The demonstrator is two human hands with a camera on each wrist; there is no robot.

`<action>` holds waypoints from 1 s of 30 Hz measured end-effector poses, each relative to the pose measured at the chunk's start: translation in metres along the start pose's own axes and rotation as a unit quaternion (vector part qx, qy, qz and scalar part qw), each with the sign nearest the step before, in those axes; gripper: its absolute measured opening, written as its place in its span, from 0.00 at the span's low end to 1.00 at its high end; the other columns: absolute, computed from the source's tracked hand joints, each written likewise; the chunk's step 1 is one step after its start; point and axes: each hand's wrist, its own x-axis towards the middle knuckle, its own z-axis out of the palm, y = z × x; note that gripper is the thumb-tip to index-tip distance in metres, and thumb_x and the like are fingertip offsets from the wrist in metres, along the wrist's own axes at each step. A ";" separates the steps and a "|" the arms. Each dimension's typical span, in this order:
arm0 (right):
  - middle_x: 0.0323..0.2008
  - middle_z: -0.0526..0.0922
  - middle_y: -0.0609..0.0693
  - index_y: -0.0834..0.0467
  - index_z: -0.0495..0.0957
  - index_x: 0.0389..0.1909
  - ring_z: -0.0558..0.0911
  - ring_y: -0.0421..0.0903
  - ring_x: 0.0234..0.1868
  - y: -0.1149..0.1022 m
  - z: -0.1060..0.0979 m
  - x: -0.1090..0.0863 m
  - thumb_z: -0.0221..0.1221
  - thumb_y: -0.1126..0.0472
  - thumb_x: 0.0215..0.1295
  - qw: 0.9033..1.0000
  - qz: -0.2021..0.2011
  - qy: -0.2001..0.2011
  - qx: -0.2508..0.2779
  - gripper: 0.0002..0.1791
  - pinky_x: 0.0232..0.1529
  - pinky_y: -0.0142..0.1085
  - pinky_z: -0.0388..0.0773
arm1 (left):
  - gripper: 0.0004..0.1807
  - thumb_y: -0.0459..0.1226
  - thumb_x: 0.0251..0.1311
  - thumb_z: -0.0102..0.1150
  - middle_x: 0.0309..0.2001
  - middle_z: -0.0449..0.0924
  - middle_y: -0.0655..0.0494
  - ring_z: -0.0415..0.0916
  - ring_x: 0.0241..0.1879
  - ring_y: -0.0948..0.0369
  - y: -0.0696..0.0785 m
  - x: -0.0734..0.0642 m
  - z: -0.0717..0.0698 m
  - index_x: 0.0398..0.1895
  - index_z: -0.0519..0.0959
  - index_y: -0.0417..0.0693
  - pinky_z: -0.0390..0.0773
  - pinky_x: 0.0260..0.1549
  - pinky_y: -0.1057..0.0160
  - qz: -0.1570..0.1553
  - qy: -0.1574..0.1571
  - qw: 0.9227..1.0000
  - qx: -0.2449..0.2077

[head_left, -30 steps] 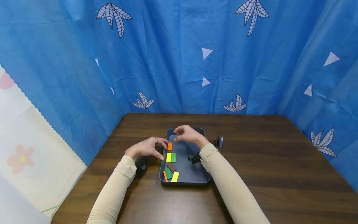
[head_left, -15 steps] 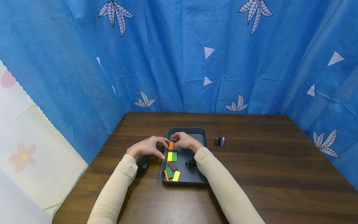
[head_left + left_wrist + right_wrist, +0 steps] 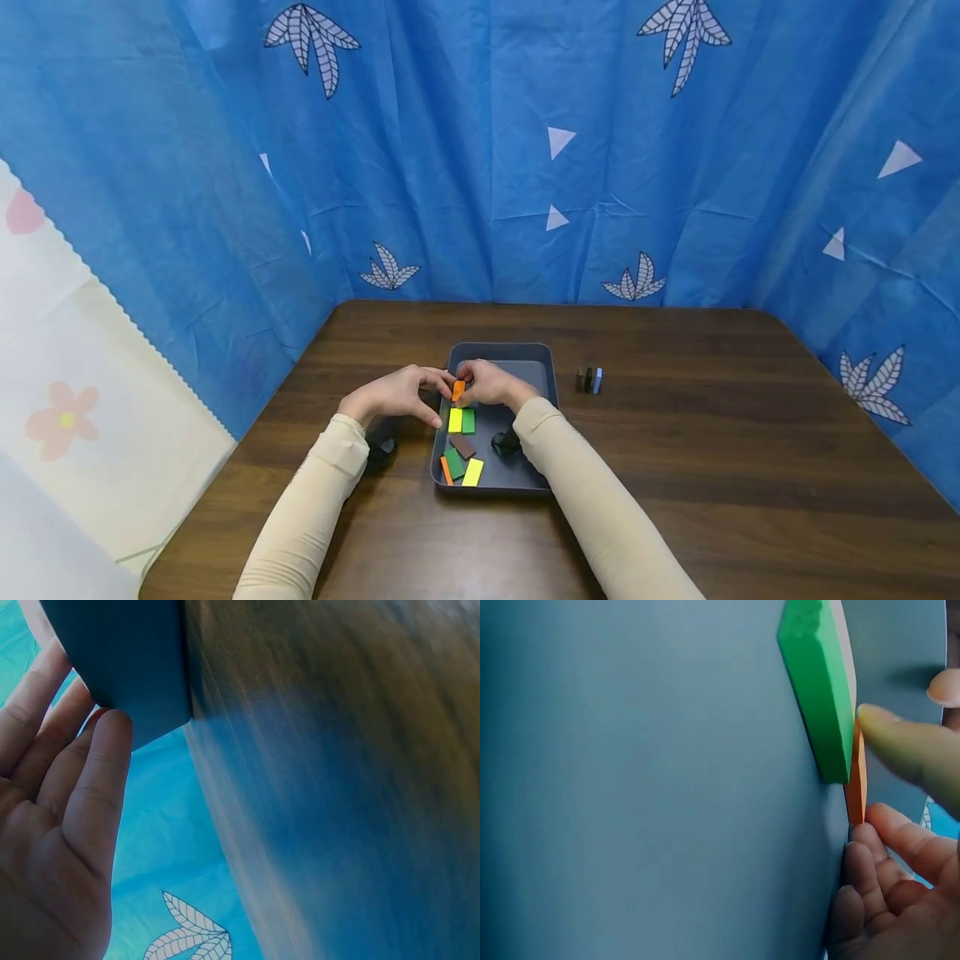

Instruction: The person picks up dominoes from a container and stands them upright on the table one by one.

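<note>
An orange block (image 3: 458, 390) lies at the left side of a grey tray (image 3: 534, 375), just below the frame's centre, pinched between the thumb and fingers of the right hand (image 3: 491, 384). The left hand (image 3: 397, 395), thumb spread from straight fingers, seems to touch the tray's left wall, though contact is hard to make out. Below, yellow (image 3: 455, 420) and green blocks (image 3: 468, 420) sit side by side. The worktop (image 3: 720, 433) extends to the lower right.

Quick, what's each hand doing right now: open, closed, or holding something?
Left hand: open, thumb apart from the fingers, at the edge of the tray.
Right hand: closed, pinching the farther orange block between thumb and fingers.
</note>
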 end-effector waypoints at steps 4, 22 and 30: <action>0.51 0.80 0.57 0.62 0.77 0.54 0.77 0.49 0.46 -0.001 0.000 -0.001 0.71 0.62 0.59 1.000 0.000 0.002 -0.017 0.23 0.56 0.43 0.80 | 0.21 0.43 0.49 0.79 0.71 0.69 0.50 0.63 0.72 0.45 0.000 0.000 0.000 0.48 0.85 0.52 0.70 0.67 0.42 0.004 0.000 1.000 0.002; 0.45 0.82 0.54 0.62 0.80 0.51 0.76 0.46 0.40 -0.004 -0.001 -0.004 0.68 0.65 0.61 0.997 -0.014 -0.009 -0.073 0.17 0.49 0.38 0.80 | 0.20 0.41 0.50 0.78 0.72 0.68 0.49 0.63 0.72 0.46 0.000 -0.001 0.003 0.48 0.84 0.50 0.70 0.67 0.43 0.009 -0.003 1.000 -0.002; 0.44 0.82 0.54 0.62 0.80 0.51 0.77 0.46 0.40 -0.007 -0.005 -0.005 0.68 0.65 0.60 0.997 -0.007 -0.010 -0.074 0.18 0.48 0.38 0.80 | 0.21 0.41 0.49 0.78 0.72 0.68 0.50 0.62 0.72 0.45 0.002 -0.001 0.002 0.47 0.85 0.51 0.69 0.67 0.41 -0.002 0.004 1.000 -0.003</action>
